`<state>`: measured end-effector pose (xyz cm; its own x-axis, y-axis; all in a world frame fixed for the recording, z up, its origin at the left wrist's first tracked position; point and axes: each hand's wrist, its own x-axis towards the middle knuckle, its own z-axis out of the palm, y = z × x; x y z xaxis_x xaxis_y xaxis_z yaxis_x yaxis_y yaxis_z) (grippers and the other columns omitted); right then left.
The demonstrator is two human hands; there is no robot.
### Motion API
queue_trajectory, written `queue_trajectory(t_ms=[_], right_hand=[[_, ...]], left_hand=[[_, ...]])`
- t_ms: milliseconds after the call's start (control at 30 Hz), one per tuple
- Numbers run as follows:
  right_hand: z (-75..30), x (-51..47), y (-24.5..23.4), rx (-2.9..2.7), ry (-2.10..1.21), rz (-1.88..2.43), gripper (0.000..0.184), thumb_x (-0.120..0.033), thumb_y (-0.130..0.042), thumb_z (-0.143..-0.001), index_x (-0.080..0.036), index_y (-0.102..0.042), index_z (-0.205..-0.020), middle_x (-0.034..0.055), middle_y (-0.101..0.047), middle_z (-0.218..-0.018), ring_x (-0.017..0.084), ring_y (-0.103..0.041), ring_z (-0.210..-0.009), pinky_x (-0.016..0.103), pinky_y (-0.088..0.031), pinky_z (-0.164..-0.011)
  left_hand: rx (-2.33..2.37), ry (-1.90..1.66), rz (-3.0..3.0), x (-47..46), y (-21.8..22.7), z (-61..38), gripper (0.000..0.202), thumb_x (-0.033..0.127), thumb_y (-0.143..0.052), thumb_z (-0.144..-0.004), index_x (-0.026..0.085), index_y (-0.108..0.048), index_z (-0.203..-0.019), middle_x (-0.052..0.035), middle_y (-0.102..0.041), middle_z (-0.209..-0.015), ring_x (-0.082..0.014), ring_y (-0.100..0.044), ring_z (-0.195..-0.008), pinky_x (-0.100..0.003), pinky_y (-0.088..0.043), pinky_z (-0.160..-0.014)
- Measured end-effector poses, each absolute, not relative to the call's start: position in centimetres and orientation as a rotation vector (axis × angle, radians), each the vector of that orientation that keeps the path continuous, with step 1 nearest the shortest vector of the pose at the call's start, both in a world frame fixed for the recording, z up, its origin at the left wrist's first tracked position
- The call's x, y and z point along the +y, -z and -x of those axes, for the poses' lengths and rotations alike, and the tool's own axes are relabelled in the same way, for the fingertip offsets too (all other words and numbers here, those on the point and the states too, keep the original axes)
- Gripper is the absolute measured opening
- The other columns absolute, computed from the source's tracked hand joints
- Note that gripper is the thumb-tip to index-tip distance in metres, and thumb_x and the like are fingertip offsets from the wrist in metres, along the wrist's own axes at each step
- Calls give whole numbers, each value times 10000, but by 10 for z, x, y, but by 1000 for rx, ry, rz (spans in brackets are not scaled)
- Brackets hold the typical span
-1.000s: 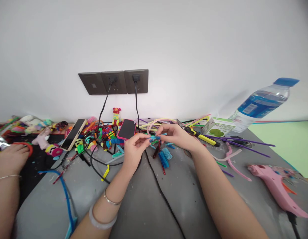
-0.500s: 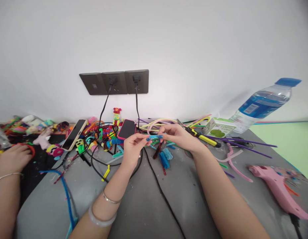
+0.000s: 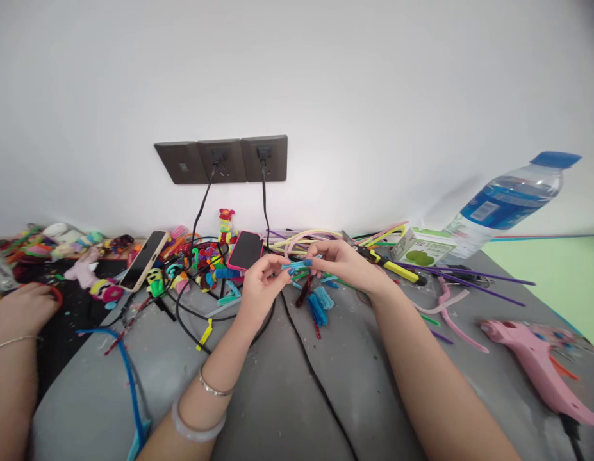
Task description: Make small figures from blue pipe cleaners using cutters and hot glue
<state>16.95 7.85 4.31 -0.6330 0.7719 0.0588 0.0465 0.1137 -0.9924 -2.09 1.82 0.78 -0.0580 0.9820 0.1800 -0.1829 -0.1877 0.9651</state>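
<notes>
My left hand (image 3: pixel 259 291) and my right hand (image 3: pixel 342 261) meet above the grey table (image 3: pixel 287 397), each pinching one end of a short light-blue pipe cleaner piece (image 3: pixel 300 264). The fingers of both hands are closed on it. Just below the hands lie several folded blue pipe cleaner pieces (image 3: pixel 318 304) and a dark red one (image 3: pixel 304 291). A black cable (image 3: pixel 306 358) runs under my hands toward me.
A pink glue gun (image 3: pixel 541 365) lies at the right, a water bottle (image 3: pixel 508 202) and a green-white carton (image 3: pixel 420 246) behind it. Yellow-handled pliers (image 3: pixel 390 264), two phones (image 3: pixel 243 250), coloured pipe cleaners and wall sockets (image 3: pixel 224 160) fill the back. Another person's hand (image 3: pixel 20 310) rests far left.
My hands have barely moved while working the blue piece between the fingers. The other person's hand at far left has slid slightly down and left.
</notes>
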Motion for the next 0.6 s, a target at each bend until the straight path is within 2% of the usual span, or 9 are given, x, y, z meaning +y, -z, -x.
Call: queue_trajectory(t_ms=[133,200,433,600], right_hand=[[-168,77,-43,-1870,-1543,844,278,-418,-724,-795,-156,-634,-764,1,-631,-697,113,-565,-598,236,-467,-584],[-166,76,-43,-1895,-1550,853,272,-414,-711,-804,-155,-638,-765,1,-627,-693,109,-561,-597,230,-458,-580],[-164,73,-44,-1920,-1625,828,319,-464,-707,-804,-156,-631,-769,11,-636,-684,118,-582,-601,233,-470,-575],[-167,73,-45,-1880,-1638,751,292,-435,-716,-816,-162,-621,-854,37,-670,-830,131,-609,-701,255,-493,-644]], left_hand=[[1007,-1391,-1258,19,-4,20,275,247,-792,-702,171,-673,-938,-63,-673,-992,-181,-651,-912,-243,-575,-678],[1003,-1370,-1284,19,-3,19,265,227,-780,-702,169,-680,-941,-71,-679,-1006,-189,-653,-934,-251,-578,-696],[1041,-1362,-1320,18,-2,20,145,220,-759,-716,159,-717,-841,-36,-702,-824,-132,-651,-720,-238,-556,-668],[1042,-1367,-1217,19,-6,20,169,280,-785,-706,156,-726,-805,-17,-691,-735,-115,-646,-609,-231,-542,-617]])
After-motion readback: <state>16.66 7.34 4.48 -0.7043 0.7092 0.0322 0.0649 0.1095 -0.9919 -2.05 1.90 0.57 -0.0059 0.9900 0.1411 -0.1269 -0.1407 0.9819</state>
